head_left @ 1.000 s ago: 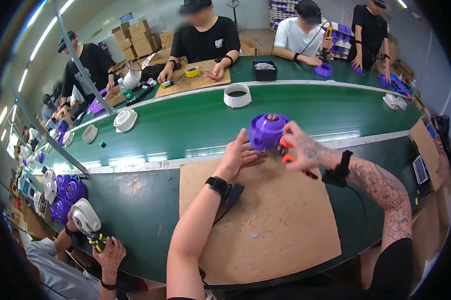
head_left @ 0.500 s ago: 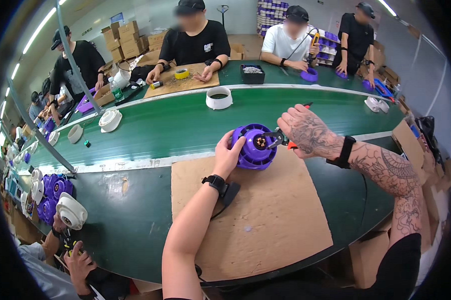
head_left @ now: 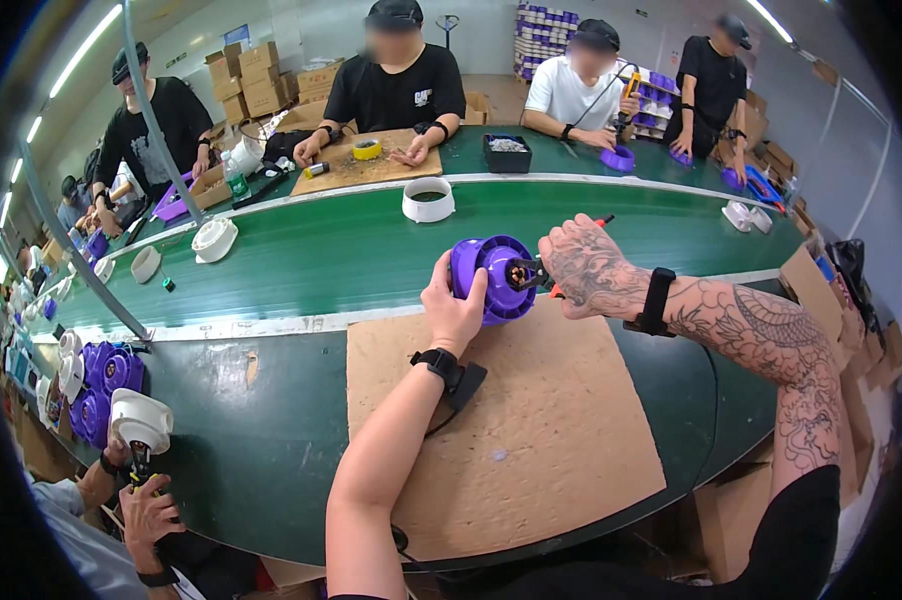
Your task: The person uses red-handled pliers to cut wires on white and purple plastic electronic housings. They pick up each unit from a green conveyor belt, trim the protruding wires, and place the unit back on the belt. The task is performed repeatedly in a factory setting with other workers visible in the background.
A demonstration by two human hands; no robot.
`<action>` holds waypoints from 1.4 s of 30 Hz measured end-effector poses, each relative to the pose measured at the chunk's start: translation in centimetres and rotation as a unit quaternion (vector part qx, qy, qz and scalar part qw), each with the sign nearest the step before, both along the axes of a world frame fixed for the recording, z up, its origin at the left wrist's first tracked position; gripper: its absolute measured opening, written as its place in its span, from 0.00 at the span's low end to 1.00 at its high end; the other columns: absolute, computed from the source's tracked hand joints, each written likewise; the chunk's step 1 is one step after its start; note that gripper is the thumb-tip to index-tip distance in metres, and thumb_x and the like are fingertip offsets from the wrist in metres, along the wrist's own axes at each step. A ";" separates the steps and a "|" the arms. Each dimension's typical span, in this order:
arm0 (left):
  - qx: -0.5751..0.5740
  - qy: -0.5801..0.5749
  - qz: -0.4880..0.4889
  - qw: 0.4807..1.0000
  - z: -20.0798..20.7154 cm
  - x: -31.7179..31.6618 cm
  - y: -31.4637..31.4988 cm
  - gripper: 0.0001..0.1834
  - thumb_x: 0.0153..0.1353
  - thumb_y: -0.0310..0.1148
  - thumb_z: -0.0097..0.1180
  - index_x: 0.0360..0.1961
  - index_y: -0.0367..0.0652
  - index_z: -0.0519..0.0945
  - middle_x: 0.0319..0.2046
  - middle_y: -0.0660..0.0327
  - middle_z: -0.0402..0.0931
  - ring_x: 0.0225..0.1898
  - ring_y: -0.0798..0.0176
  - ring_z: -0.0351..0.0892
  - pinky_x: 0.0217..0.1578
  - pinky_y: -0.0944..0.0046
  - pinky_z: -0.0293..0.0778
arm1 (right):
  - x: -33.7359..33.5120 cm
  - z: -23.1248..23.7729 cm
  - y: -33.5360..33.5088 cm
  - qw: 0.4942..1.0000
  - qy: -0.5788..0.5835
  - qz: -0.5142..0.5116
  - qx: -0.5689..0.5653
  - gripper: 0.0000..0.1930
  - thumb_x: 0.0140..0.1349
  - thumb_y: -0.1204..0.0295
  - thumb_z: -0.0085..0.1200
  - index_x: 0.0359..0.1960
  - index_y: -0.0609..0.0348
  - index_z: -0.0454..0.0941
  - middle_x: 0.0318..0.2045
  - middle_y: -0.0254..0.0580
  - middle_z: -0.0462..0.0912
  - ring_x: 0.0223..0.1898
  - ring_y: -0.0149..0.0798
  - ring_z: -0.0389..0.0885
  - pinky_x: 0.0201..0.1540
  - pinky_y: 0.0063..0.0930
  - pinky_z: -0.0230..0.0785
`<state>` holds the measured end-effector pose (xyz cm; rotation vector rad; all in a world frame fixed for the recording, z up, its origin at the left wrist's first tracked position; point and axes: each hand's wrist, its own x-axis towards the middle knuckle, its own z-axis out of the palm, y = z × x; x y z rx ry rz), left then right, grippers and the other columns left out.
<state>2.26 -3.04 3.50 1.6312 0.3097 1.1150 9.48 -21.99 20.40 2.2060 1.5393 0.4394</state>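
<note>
Fingers of the left hand (head_left: 454, 308) wrap the left side of the purple housing (head_left: 495, 262), thumb lying over its rim, while those of the right hand (head_left: 589, 262) are curled closed around the red handles of the pliers (head_left: 534, 272). Across the far side runs the green belt (head_left: 311, 270), left to right; nearer comes the dark green table (head_left: 261, 420), with the cardboard (head_left: 531, 420) lying on it. Held up in the left hand, the housing is by the far edge of the cardboard, tilted so its centre faces right, toward the pliers. It looks like hard moulded plastic, so it should be stiff and fairly light, with a smooth wall that may slide under a loose palm; the rim promises a better hold, and gripping the left side leaves the centre free. Thin ribs inside the rim seem likeliest to chip. The pliers, slimmer and presumably dense for their size, reach in from the right; whether their jaws are open or closed I cannot tell. Smallest is the coppery core (head_left: 517, 274) in the centre, the pliers' tips right by it, contact unclear; it looks delicate, a poor place to take hold.
</note>
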 end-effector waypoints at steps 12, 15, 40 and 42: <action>0.123 -0.076 0.069 0.987 0.8 0.1 -0.6 0.37 0.60 0.39 0.69 0.64 0.29 0.71 0.46 0.35 0.84 0.46 0.35 0.87 0.51 0.48 0.82 | 5.2 -0.7 -1.0 0.833 0.506 -0.224 0.008 0.22 0.41 0.55 0.70 0.24 0.67 0.83 0.22 0.43 0.81 0.30 0.39 0.85 0.30 0.40 0.72; 0.044 0.003 0.186 0.981 0.6 -0.3 1.9 0.37 0.60 0.40 0.70 0.64 0.29 0.70 0.47 0.35 0.83 0.47 0.34 0.87 0.51 0.47 0.81 | 4.4 -2.0 -4.3 0.921 0.360 -0.149 0.026 0.23 0.42 0.56 0.69 0.33 0.66 0.84 0.24 0.46 0.82 0.29 0.42 0.83 0.34 0.41 0.73; 0.080 0.319 0.270 0.905 -1.7 0.9 6.5 0.45 0.66 0.64 0.59 0.63 0.29 0.74 0.53 0.33 0.79 0.58 0.36 0.80 0.61 0.46 0.73 | 0.1 -10.9 -1.9 0.688 0.721 -0.038 0.072 0.28 0.43 0.63 0.70 0.46 0.64 0.79 0.39 0.44 0.80 0.38 0.38 0.79 0.41 0.34 0.72; 0.034 0.322 0.202 0.924 0.1 0.3 4.8 0.40 0.68 0.60 0.61 0.61 0.30 0.73 0.52 0.32 0.81 0.56 0.36 0.82 0.60 0.46 0.74 | -0.3 -11.8 -4.5 0.492 0.862 -0.054 0.109 0.29 0.44 0.65 0.67 0.51 0.65 0.80 0.41 0.40 0.80 0.39 0.35 0.78 0.45 0.30 0.71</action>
